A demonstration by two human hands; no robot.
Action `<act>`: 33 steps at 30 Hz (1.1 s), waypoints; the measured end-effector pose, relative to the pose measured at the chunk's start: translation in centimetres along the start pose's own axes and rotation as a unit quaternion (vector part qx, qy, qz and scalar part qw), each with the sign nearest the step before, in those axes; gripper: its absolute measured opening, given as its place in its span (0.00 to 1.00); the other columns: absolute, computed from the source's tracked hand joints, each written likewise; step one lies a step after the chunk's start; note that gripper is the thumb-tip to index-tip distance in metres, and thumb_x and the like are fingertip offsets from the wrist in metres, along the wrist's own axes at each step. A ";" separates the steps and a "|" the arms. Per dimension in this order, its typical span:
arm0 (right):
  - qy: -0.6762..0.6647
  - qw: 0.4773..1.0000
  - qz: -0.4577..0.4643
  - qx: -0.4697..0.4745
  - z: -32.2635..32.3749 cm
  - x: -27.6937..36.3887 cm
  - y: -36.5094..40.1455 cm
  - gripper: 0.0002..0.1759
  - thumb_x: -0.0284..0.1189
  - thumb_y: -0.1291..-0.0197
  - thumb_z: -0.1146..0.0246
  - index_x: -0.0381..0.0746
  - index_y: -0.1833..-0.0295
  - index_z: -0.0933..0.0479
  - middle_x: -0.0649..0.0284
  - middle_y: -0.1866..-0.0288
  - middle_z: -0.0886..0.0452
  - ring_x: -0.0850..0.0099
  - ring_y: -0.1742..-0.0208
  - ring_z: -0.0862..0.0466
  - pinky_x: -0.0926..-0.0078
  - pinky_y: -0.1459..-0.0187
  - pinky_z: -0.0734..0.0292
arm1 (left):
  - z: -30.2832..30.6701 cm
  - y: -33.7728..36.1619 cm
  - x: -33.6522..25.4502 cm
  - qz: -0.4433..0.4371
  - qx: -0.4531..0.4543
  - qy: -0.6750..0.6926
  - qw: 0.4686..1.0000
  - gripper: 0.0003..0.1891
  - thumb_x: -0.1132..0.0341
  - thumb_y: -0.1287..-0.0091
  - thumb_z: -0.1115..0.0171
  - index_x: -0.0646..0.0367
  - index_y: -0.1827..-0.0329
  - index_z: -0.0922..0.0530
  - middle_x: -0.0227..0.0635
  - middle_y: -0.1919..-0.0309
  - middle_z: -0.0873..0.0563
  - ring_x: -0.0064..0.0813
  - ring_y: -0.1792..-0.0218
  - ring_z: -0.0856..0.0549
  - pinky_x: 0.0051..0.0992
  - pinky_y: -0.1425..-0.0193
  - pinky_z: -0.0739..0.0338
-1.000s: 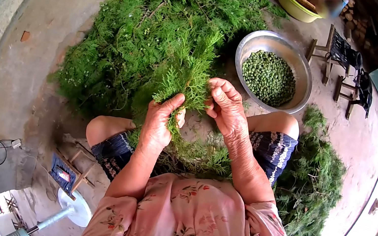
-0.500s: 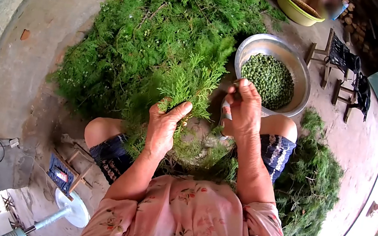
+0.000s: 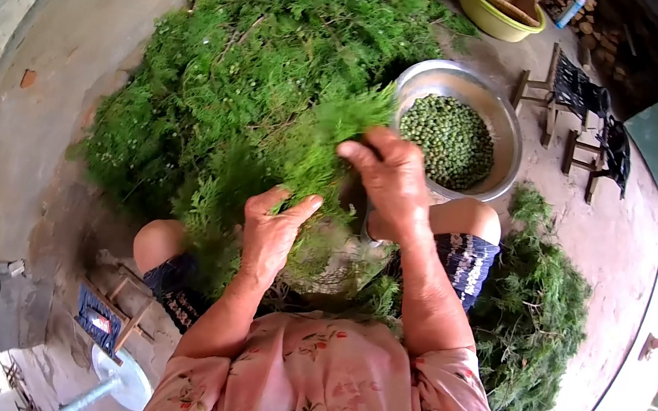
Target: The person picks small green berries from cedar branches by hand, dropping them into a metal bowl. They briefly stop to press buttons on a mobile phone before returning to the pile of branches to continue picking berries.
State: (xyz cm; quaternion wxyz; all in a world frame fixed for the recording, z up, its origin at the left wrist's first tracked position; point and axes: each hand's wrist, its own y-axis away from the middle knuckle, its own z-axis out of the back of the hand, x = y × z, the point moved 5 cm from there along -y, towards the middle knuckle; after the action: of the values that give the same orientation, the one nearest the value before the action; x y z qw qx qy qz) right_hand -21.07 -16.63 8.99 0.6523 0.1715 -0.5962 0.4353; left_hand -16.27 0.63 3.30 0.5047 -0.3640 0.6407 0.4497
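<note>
In my left hand (image 3: 267, 234) is a leafy green conifer sprig (image 3: 314, 164), cypress-like, pinched between thumb and fingers and blurred at its tips. My right hand (image 3: 394, 182) is at the sprig's right side, thumb and forefinger apart; its other fingers are partly hidden under the hand. Just beyond that hand, a metal basin (image 3: 512, 140) holds many small round green cones (image 3: 448, 143). A large heap of cut conifer branches (image 3: 222, 66) spreads on the floor ahead, reaching to my knees.
A second pile of branches (image 3: 532, 318) lies by my right knee. Low folding stools (image 3: 579, 91) stand beyond the basin, near a yellow tub (image 3: 498, 25) with a woven tray. At lower left are another stool (image 3: 102, 315) and a fan (image 3: 121, 380).
My right hand has moved from beside the basin's near rim leftward to the sprig, its fingers spreading from a pinch. My left hand still holds the sprig. The view has shifted slightly.
</note>
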 end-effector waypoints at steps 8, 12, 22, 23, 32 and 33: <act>0.033 0.998 -0.011 0.061 0.3 -0.8 0.1 0.19 0.30 0.57 0.29 0.31 0.71 0.32 0.47 0.77 0.27 0.52 0.76 0.27 0.63 0.73 0.32 | -0.4 -0.3 0.2 0.017 0.030 0.058 0.998 0.20 0.82 0.51 0.31 0.66 0.58 0.30 0.40 0.63 0.22 0.26 0.66 0.19 0.21 0.60 0.22; 0.083 0.994 -0.018 0.068 1.3 -0.8 0.1 0.17 0.29 0.53 0.31 0.30 0.70 0.31 0.47 0.77 0.26 0.53 0.76 0.26 0.64 0.74 0.32 | -0.7 0.2 0.7 0.030 -0.019 0.056 0.998 0.21 0.83 0.51 0.32 0.63 0.58 0.34 0.41 0.63 0.21 0.29 0.64 0.18 0.26 0.57 0.20; -0.428 0.858 -0.270 -0.091 -0.2 -3.4 2.8 0.03 0.27 0.41 0.40 0.43 0.62 0.25 0.76 0.74 0.29 0.84 0.82 0.32 0.87 0.86 0.40 | -2.6 0.3 -0.6 0.108 -0.006 0.131 0.985 0.11 0.74 0.46 0.32 0.57 0.62 0.23 0.28 0.70 0.19 0.18 0.77 0.24 0.19 0.83 0.32; -0.438 0.857 -0.256 -0.090 -0.4 -3.9 2.8 0.03 0.27 0.41 0.40 0.43 0.61 0.25 0.76 0.74 0.29 0.84 0.82 0.32 0.86 0.87 0.41 | -2.5 0.0 -0.3 0.106 -0.003 0.138 0.985 0.11 0.75 0.47 0.32 0.57 0.62 0.23 0.27 0.70 0.19 0.18 0.77 0.23 0.18 0.83 0.32; -0.077 0.978 -0.035 -0.189 -0.2 -3.3 2.5 0.02 0.22 0.40 0.42 0.38 0.61 0.25 0.77 0.77 0.31 0.88 0.79 0.41 0.89 0.79 0.45 | -3.0 0.3 -1.2 0.077 0.004 0.175 0.982 0.17 0.79 0.52 0.30 0.60 0.58 0.24 0.30 0.64 0.17 0.24 0.64 0.18 0.25 0.58 0.22; -0.068 0.978 -0.078 -0.181 -0.3 -3.5 2.6 0.03 0.23 0.41 0.41 0.36 0.61 0.26 0.68 0.77 0.27 0.82 0.75 0.34 0.82 0.72 0.35 | -3.1 0.5 -1.5 0.089 0.003 0.171 0.981 0.21 0.79 0.53 0.30 0.61 0.56 0.26 0.32 0.62 0.18 0.25 0.63 0.18 0.25 0.55 0.23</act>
State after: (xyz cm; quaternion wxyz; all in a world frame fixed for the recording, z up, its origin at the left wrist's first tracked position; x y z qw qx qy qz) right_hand -22.59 -16.25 4.87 0.6622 0.1257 -0.6931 0.2555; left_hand -17.34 -2.10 5.13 0.3473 -0.3753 0.7487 0.4220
